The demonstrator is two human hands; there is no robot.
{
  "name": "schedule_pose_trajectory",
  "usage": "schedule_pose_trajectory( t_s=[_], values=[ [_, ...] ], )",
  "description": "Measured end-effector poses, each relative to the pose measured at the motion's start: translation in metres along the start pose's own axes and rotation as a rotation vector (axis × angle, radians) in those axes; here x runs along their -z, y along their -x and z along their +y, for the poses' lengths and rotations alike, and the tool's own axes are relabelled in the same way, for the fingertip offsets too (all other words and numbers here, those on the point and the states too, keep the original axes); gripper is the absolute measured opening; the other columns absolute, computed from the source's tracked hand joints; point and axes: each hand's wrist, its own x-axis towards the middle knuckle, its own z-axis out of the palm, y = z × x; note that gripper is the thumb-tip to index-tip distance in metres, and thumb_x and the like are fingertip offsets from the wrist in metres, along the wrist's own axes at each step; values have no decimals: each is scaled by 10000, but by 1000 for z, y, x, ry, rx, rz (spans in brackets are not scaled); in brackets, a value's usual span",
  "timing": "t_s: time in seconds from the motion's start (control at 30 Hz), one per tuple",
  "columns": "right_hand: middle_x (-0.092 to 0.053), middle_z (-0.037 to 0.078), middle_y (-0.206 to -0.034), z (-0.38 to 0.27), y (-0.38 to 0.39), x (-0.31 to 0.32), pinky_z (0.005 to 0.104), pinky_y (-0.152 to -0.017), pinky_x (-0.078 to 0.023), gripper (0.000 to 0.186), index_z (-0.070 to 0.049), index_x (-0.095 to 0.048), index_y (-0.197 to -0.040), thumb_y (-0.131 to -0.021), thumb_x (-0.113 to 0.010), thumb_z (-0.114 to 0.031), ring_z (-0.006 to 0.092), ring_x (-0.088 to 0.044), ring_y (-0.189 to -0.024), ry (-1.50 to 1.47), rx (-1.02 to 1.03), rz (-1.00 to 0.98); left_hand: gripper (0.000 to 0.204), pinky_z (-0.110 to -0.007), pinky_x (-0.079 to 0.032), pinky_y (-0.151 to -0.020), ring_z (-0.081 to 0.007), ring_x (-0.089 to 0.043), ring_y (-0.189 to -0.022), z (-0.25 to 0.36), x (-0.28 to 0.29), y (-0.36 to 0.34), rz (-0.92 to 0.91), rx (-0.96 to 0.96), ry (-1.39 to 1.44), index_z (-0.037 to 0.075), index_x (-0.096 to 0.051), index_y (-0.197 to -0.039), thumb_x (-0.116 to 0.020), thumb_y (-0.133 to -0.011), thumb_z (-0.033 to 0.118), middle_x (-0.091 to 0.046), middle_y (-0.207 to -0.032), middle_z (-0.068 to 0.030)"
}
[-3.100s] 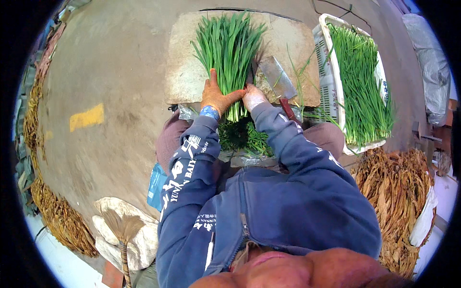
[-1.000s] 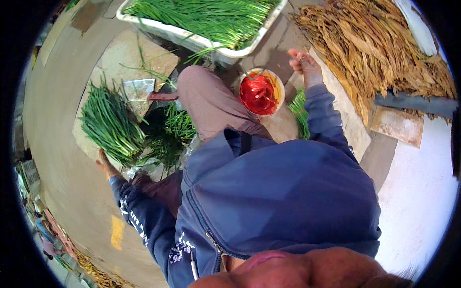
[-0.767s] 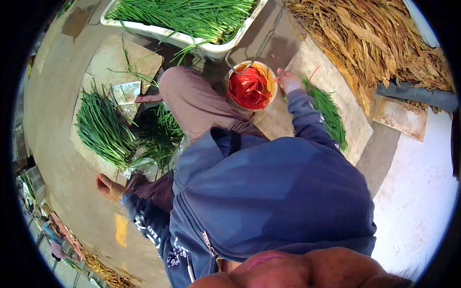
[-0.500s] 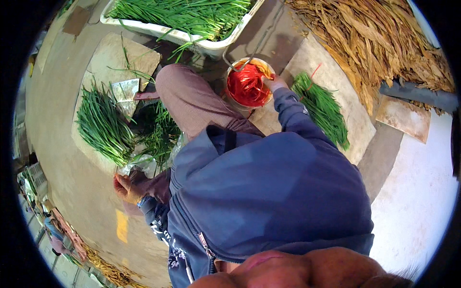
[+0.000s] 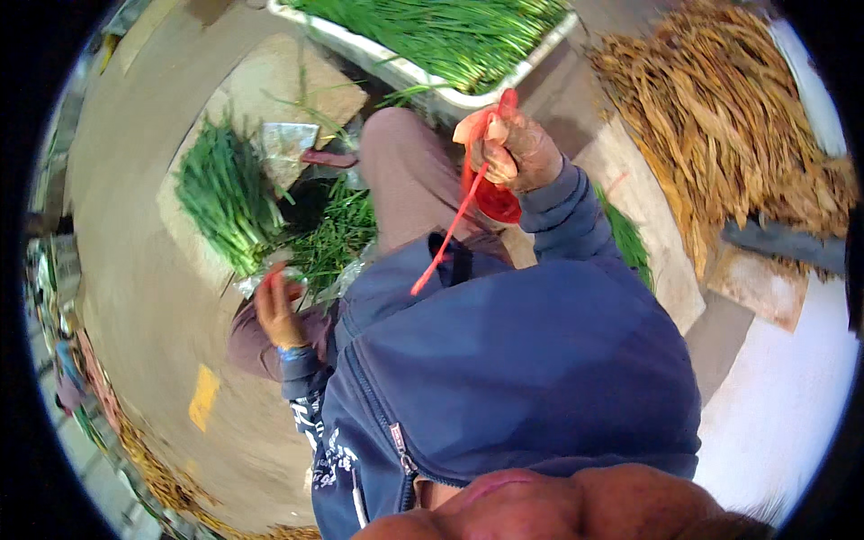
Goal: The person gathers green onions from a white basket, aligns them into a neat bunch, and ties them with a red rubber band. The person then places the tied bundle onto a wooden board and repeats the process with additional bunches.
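My right hand (image 5: 526,153) is closed around a red plastic strip (image 5: 450,230), whose long end hangs down toward my lap. Below this hand, partly hidden by it, is the bucket of red strips (image 5: 497,203). My left hand (image 5: 279,313) is over my left leg, slightly blurred, its fingers apart and nothing clear between them. Just beyond it lies a loose pile of green chives (image 5: 225,193), with darker trimmed greens (image 5: 333,229) beside it. Behind my right sleeve shows part of a chive bundle (image 5: 627,236) with a red tie.
A white crate (image 5: 481,101) full of chives stands at the far side. A knife with a wide blade (image 5: 288,144) and dark red handle lies on a board beyond the pile. Dried brown leaves (image 5: 720,126) are heaped at the right, near a small board (image 5: 760,283).
My right hand has come up out of the bucket with a red strip. My left hand has risen a little toward the chive pile and its fingers have spread. The view has shifted.
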Motion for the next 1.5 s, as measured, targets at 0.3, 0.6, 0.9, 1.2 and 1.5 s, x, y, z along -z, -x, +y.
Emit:
schedule_pose_trajectory(
  t_s=[0.3,0.6,0.9,1.2,1.5],
  values=[
    [-573,-12,-633,31,-50,-93,173,-457,-380,471,29,-598,-1079,-885,-585,-400,26,-485,-502,-20,37,-259,351,-201,-425,-677,-81,-542,-753,54,-12,52,-611,214,365,24,-490,-1263,-523,-933,140,-589,-824,-10],
    [-465,-57,-593,79,-59,-142,186,-476,-347,401,15,-594,-1119,-919,-559,-331,32,-414,-504,-2,-201,-143,400,-186,-423,-731,-67,-547,-799,29,20,64,-571,214,485,37,-438,-1305,-518,-927,144,-617,-907,-18],
    [-475,-49,-583,110,-65,-143,208,-484,-364,384,29,-582,-1129,-930,-538,-296,49,-427,-506,-14,-168,-111,463,-194,-452,-694,-100,-570,-764,11,35,68,-517,370,832,28,-412,-1336,-538,-898,113,-645,-979,-80],
    [-463,-56,-600,114,-56,-144,198,-489,-341,358,10,-588,-1110,-950,-503,-299,36,-415,-530,55,-182,-76,347,-207,-481,-673,-113,-594,-753,4,34,66,-438,331,946,17,-499,-1241,-533,-914,128,-638,-1019,-101],
    [-504,-49,-647,117,-50,-150,178,-507,-344,326,3,-599,-1104,-942,-524,-270,35,-425,-545,135,-223,-145,292,-179,-445,-590,-108,-600,-728,-3,36,65,-311,308,1082,17,-557,-1171,-549,-905,137,-651,-980,-87]
  ],
)
